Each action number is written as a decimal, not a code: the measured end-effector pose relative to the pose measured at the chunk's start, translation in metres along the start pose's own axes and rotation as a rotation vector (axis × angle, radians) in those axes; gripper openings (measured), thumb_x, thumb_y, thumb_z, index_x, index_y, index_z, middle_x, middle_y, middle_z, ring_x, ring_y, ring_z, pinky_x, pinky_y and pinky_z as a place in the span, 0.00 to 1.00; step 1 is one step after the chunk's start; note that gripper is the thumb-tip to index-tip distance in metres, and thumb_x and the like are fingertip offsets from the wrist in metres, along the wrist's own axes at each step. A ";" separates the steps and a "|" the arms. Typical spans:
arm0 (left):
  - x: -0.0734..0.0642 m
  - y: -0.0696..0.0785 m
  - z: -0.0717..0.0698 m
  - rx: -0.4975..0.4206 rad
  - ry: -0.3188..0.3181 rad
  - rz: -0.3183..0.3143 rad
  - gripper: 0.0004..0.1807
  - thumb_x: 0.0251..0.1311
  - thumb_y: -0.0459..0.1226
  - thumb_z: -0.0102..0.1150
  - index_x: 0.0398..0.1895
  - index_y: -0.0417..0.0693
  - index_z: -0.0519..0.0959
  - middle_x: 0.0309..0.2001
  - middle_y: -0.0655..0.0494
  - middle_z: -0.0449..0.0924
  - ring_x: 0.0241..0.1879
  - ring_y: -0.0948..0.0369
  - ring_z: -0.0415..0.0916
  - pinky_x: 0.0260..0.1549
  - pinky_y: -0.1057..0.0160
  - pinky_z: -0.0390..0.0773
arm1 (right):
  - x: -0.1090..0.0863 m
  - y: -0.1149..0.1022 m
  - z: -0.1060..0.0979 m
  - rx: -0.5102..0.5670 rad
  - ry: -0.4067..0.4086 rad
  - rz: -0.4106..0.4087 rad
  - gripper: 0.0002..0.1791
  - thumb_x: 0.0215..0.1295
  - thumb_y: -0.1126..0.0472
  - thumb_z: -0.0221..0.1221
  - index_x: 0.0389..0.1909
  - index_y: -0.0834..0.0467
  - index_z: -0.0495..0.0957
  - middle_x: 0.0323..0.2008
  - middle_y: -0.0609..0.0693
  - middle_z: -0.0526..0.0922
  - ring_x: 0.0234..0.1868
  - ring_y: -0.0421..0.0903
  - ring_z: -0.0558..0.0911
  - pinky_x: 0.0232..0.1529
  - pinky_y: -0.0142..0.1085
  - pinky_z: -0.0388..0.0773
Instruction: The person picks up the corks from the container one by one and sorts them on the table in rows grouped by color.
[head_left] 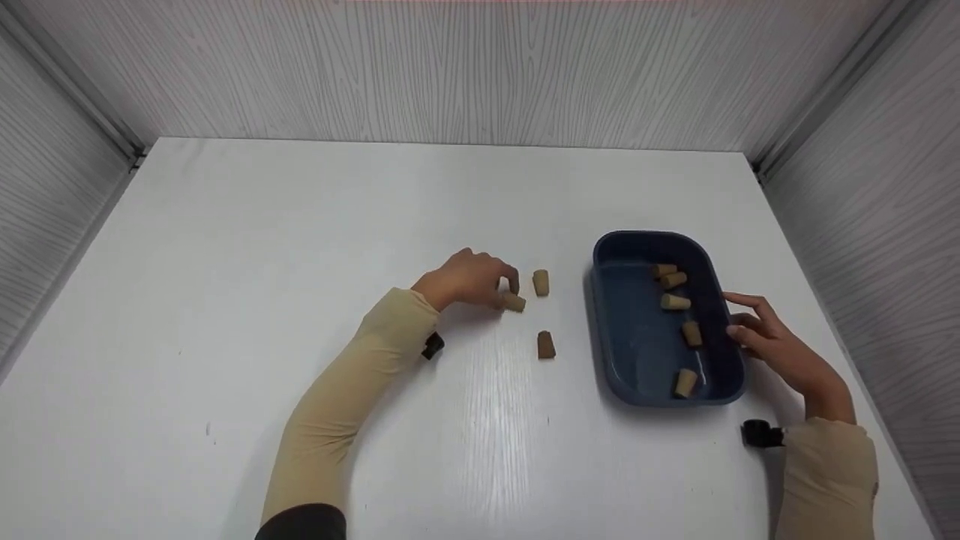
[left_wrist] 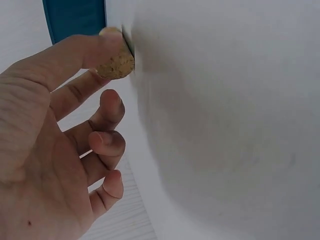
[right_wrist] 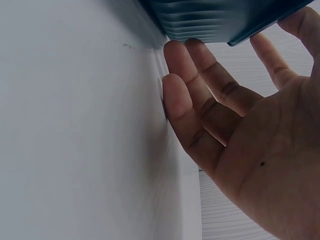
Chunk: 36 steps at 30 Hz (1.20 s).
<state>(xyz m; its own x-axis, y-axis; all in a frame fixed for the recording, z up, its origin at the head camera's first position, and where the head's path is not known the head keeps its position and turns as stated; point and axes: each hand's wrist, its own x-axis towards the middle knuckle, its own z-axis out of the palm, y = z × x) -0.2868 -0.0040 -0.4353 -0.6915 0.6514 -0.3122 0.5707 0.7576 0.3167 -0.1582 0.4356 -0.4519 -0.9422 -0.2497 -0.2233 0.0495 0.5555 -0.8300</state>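
My left hand pinches a tapered cork stopper between thumb and index finger, close over the white table. The other left fingers curl loosely, holding nothing. Just beyond it stands another light cork, and a darker brown cork lies nearer to me. On the right is a deep blue plastic bin with several corks in it, among them a pale cork and one cork near the front. My right hand holds the bin's right side, thumb over the rim, other fingers along the outer wall.
The white table carries all of this. A pale wood-grain panel rises behind it, with similar panels at both sides. Black wrist devices show at both sleeve cuffs.
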 end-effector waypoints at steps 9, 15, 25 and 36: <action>-0.001 -0.003 -0.001 0.036 0.032 0.007 0.15 0.59 0.37 0.61 0.49 0.63 0.83 0.45 0.56 0.84 0.41 0.57 0.73 0.52 0.52 0.64 | 0.000 0.001 0.001 0.030 0.001 -0.013 0.28 0.77 0.53 0.44 0.73 0.46 0.49 0.52 0.41 0.70 0.49 0.29 0.75 0.46 0.25 0.73; -0.004 -0.003 0.001 0.038 0.062 -0.059 0.28 0.52 0.51 0.69 0.58 0.61 0.77 0.54 0.56 0.82 0.50 0.56 0.77 0.53 0.51 0.66 | -0.001 0.001 0.000 0.048 -0.007 -0.036 0.27 0.77 0.55 0.44 0.73 0.46 0.49 0.51 0.41 0.70 0.48 0.30 0.76 0.46 0.24 0.73; -0.001 -0.002 0.005 0.035 0.069 -0.121 0.25 0.50 0.51 0.68 0.50 0.51 0.79 0.43 0.55 0.84 0.40 0.57 0.75 0.49 0.51 0.71 | 0.001 0.001 -0.002 0.032 -0.001 -0.017 0.28 0.76 0.52 0.45 0.73 0.46 0.49 0.51 0.43 0.70 0.48 0.30 0.76 0.46 0.25 0.73; 0.012 -0.003 0.000 0.036 0.131 -0.144 0.24 0.53 0.47 0.65 0.53 0.50 0.78 0.45 0.52 0.84 0.38 0.57 0.74 0.46 0.50 0.76 | 0.000 0.000 -0.001 0.008 0.000 0.014 0.29 0.76 0.50 0.45 0.73 0.45 0.48 0.55 0.48 0.67 0.50 0.29 0.73 0.46 0.24 0.72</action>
<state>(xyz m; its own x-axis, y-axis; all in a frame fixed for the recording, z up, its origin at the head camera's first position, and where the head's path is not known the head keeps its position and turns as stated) -0.2971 0.0021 -0.4397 -0.8174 0.5273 -0.2318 0.4759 0.8450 0.2440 -0.1588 0.4365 -0.4519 -0.9415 -0.2418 -0.2348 0.0655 0.5522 -0.8311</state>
